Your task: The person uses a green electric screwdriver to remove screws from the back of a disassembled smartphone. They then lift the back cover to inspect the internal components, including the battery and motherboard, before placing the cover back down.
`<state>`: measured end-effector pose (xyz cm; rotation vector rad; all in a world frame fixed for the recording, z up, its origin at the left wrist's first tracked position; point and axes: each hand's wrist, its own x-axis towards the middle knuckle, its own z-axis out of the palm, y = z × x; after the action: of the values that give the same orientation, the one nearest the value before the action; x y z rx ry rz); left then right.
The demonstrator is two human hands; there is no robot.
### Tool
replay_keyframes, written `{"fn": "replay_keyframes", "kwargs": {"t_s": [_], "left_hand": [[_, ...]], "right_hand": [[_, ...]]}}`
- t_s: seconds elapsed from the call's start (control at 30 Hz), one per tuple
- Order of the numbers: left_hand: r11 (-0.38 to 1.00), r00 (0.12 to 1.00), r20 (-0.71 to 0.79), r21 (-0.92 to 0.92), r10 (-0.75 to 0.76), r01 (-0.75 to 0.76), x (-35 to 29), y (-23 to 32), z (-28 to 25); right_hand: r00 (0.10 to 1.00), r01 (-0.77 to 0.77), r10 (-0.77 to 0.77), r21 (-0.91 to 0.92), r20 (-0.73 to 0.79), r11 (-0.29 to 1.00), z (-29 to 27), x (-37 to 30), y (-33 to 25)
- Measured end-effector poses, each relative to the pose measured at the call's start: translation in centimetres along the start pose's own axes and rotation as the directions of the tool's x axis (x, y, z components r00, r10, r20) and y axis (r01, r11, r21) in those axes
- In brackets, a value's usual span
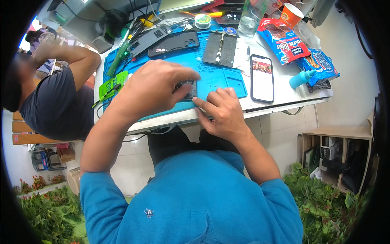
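Note:
An opened phone [189,92] with its dark insides showing lies on the blue work mat [211,83] at the table's near edge, partly hidden by my left hand. My left hand [156,85] arches over it, index finger and thumb apart, with nothing visible between them. The fingers of my right hand [222,110] are bent, and the index fingertip presses at the phone's right edge. Its thumb sits just below, close to that corner. Farther back lie a dark phone housing [173,44] and a black clamp-type holder [219,49].
A lit smartphone [262,79], a teal squeeze bottle [301,79], snack bags [284,40], a clear glass [250,20] and an orange paper cup [291,15] stand or lie at right. Tools and cables crowd the back left. Another person [61,97] sits at left.

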<state>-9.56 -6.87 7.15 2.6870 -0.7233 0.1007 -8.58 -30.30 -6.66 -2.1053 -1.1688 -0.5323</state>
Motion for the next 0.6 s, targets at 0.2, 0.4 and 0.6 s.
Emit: {"fn": "replay_keyframes", "kwargs": {"t_s": [0.2, 0.4, 0.6], "left_hand": [[0.995, 0.995, -0.02, 0.008, -0.097, 0.097, 0.0, 0.6, 0.0], [0.982, 0.982, 0.048, -0.041, 0.184, -0.182, -0.2, -0.1, -0.3], [0.921, 0.979, -0.102, -0.369, -0.178, 0.129, -0.6, 0.6, 1.4]], "right_hand": [[0.999, 0.001, 0.0, 0.019, -0.051, 1.0, 0.5, 0.1, 0.2], [0.996, -0.028, 0.029, 0.014, -0.08, 1.0, 0.6, 0.1, 0.0], [0.997, -0.02, 0.016, -0.042, -0.082, 0.999, 0.5, 0.0, 0.0]]}}
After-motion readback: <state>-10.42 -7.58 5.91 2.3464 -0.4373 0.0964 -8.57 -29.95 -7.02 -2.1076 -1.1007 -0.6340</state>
